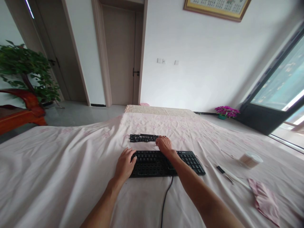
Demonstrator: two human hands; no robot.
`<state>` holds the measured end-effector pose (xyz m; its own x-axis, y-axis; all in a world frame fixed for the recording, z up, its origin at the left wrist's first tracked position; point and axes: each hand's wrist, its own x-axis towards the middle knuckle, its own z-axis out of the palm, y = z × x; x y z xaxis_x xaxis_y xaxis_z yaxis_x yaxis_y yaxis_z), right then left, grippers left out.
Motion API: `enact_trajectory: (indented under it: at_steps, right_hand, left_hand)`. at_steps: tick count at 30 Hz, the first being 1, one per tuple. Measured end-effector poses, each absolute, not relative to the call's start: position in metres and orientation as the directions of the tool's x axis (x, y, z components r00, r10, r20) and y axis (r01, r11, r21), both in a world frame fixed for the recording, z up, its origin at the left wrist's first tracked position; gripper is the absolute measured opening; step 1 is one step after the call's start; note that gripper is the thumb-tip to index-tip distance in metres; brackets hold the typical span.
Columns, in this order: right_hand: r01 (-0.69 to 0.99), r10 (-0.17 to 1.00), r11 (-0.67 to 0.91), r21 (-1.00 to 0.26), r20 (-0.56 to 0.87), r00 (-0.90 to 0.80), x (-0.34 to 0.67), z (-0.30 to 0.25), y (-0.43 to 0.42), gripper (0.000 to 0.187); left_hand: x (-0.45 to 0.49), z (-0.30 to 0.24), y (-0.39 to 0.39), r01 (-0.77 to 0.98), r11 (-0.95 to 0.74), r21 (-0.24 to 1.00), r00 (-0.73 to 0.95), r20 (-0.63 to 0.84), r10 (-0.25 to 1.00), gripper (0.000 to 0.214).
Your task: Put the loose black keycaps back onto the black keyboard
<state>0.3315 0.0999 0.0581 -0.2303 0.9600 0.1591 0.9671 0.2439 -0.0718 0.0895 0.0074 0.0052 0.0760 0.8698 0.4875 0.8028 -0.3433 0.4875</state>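
A black keyboard (152,164) lies on the cloth in front of me; keys are off in its left and lower part, while the number pad on the right has its keys. My left hand (125,161) holds the keyboard's left end, thumb over the top and fingers at the far corner. Beyond the keyboard, loose black keycaps (142,138) lie in rows. Reaching across the board, my right hand (164,144) is at the right end of these rows with its fingers curled together; what is between the fingertips is hidden. A black cable (166,193) runs from the keyboard towards me.
A pale flowered cloth (78,164) covers the surface. To the right are a clear round tub of cotton swabs (251,159), a brush-like tool with a black end (224,173) and a crumpled pink cloth (264,199). A wooden chair (21,110) stands at left.
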Motion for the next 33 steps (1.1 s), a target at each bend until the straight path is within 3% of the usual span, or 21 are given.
enact_trajectory:
  at_steps: [6,14,21,27,33]
  right_hand:
    - [0.966,0.975,0.221,-0.133,0.045,-0.217,0.327,0.055,0.106,0.015]
    - [0.968,0.980,0.196,-0.157,0.006,-0.198,0.323,0.057,0.107,0.019]
    - [0.944,0.971,0.237,-0.229,0.083,-0.224,0.332,0.064,0.089,0.022]
    - [0.829,0.934,0.342,-0.442,0.257,-0.249,0.357,0.066,0.049,0.022]
    - [0.856,0.917,0.385,-0.344,0.243,-0.315,0.355,0.067,0.008,0.021]
  left_hand:
    - [0.089,0.009,0.006,0.805,-0.341,0.486,0.082,0.478,0.874,0.032]
    - [0.089,0.005,0.007,0.800,-0.353,0.486,0.079,0.497,0.864,0.032]
    - [0.090,0.008,0.006,0.802,-0.343,0.489,0.079,0.483,0.872,0.032]
    - [0.090,0.008,0.006,0.803,-0.339,0.490,0.079,0.477,0.875,0.032]
    - [0.090,0.008,0.006,0.802,-0.343,0.488,0.079,0.482,0.872,0.032]
